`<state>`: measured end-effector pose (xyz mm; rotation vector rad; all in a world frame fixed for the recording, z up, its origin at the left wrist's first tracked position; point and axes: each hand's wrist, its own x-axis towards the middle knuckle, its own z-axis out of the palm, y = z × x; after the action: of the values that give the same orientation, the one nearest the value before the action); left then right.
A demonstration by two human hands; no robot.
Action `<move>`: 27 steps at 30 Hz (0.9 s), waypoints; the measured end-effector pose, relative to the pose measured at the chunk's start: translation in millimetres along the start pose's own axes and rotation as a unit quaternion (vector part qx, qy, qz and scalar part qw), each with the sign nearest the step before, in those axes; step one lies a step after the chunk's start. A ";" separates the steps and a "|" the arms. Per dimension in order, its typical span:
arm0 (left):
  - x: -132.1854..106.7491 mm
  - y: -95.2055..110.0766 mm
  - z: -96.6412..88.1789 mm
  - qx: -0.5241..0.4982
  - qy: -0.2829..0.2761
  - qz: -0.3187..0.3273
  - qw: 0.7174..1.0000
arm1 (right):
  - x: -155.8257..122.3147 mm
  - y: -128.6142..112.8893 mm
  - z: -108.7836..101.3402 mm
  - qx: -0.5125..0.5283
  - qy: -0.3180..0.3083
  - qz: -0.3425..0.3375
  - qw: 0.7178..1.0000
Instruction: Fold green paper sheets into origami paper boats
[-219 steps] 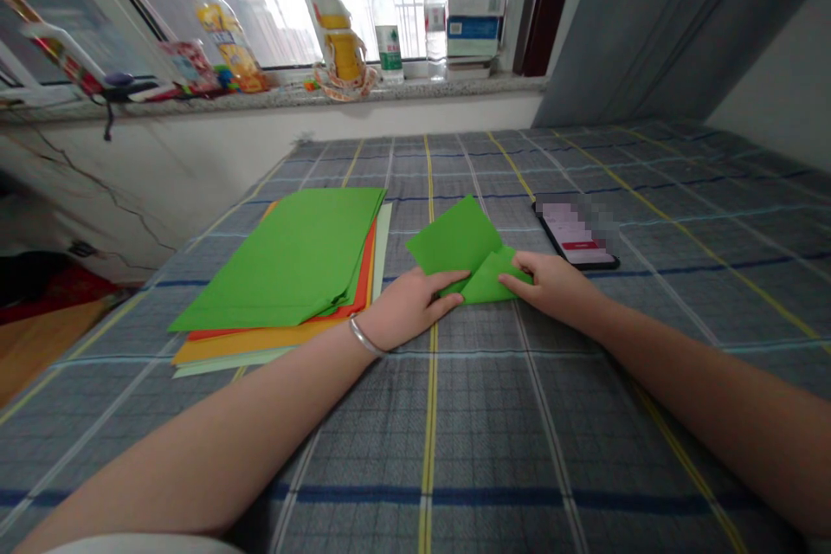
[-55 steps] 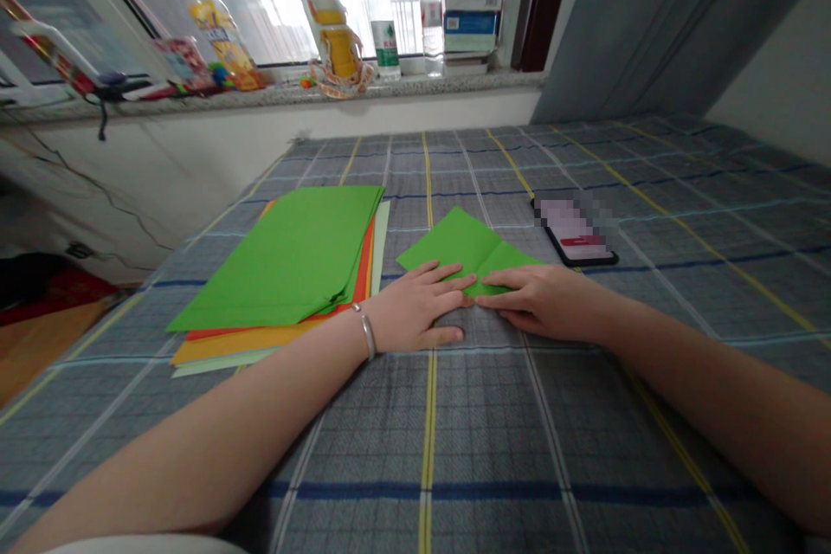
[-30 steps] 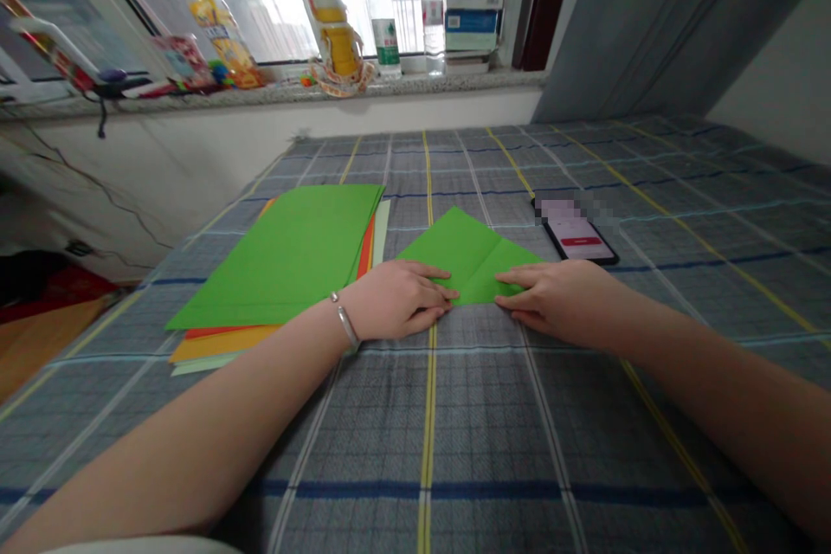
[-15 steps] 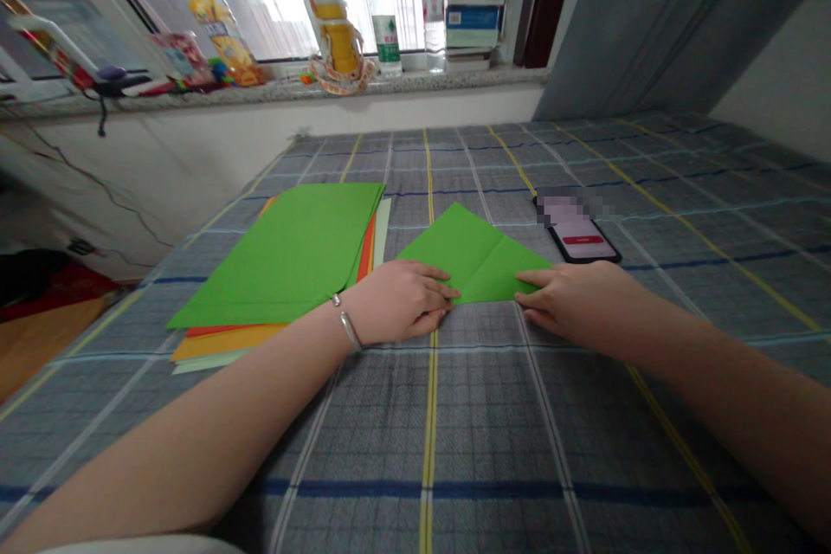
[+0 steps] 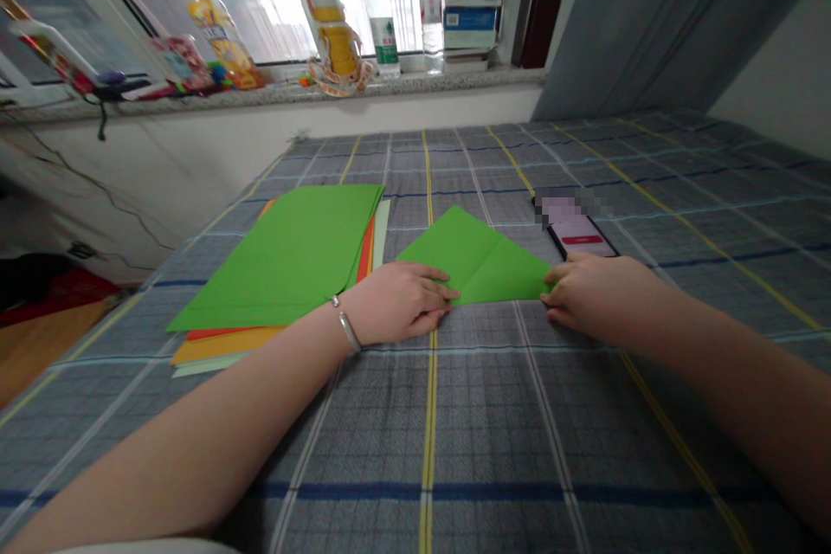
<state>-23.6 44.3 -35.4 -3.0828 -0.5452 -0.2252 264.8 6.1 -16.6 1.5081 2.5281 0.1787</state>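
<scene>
A green sheet of paper, folded into a triangle with its peak away from me, lies flat on the checked cloth. A crease runs across it from the right slope toward the lower edge. My left hand, with a silver bracelet at the wrist, rests over the left corner, fingers stretched out along the bottom fold. At the right corner, the bunched fingertips of my right hand close on the paper's tip. Both fingertips and corner partly hide each other there.
Left of the triangle lies a stack of coloured paper, green on top. A phone lies just beyond my right hand, which covers its near edge. Bottles, a yellow flask and boxes line the windowsill.
My right hand has slid right along the bottom fold to the triangle's right corner, its fingers drawn closer together. My left hand and the paper stay in place.
</scene>
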 end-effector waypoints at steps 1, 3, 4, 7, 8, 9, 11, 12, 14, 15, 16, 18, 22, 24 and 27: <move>0.1 0.2 0.1 -0.003 0.002 0.000 1.000 | -0.1 0.4 0.2 0.000 -0.012 -0.011 1.000; 0.3 0.5 0.3 -0.009 0.006 -0.002 1.000 | -0.3 0.8 0.0 0.002 -0.018 -0.026 0.999; 0.3 0.6 0.5 -0.012 0.009 -0.004 1.000 | -0.3 0.9 0.0 0.004 -0.013 -0.025 1.000; 0.4 0.4 0.8 -0.016 0.016 -0.010 1.000 | -0.3 1.8 1.0 -0.012 -0.004 -0.010 1.000; 0.4 0.4 0.9 -0.019 0.019 -0.011 1.000 | -0.3 2.9 1.9 -0.021 -0.004 -0.001 1.000; 0.4 0.6 1.1 -0.021 0.022 -0.013 0.999 | -0.2 4.3 3.0 -0.027 -0.003 0.006 1.000; 1.0 2.2 2.0 -0.021 0.027 -0.017 0.999 | -0.2 8.3 5.4 -0.027 0.005 0.009 1.000; 1.7 3.7 3.0 -0.018 0.028 -0.021 0.999 | -0.1 10.4 6.3 -0.023 0.010 0.007 1.000; 3.8 8.3 5.9 0.000 0.030 -0.035 0.999 | 0.2 14.5 7.2 -0.027 0.014 0.009 1.000; 5.2 11.1 7.8 0.014 0.034 -0.045 0.998 | 0.5 16.1 7.1 -0.034 0.014 0.012 0.999; 6.8 13.9 9.8 0.032 0.035 -0.054 0.997 | 1.2 17.2 6.7 -0.042 0.016 0.012 0.999; 9.8 18.6 13.7 0.067 0.042 -0.073 0.994 | 3.2 17.8 5.6 -0.047 0.032 -0.004 0.998; 12.6 19.8 18.7 0.082 0.052 -0.070 0.993 | 10.1 12.2 5.5 -0.018 0.110 -0.081 0.990; 12.0 17.7 20.1 0.074 0.046 -0.072 0.994 | 13.8 8.2 7.5 -0.002 0.139 -0.125 0.982; 10.4 15.0 21.8 0.050 0.049 -0.096 0.993 | 18.5 4.2 11.7 0.021 0.157 -0.153 0.975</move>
<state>-5.8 34.3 -55.2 -2.9056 -0.8211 -0.3360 262.4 24.5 -29.0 1.1558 2.9913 0.3416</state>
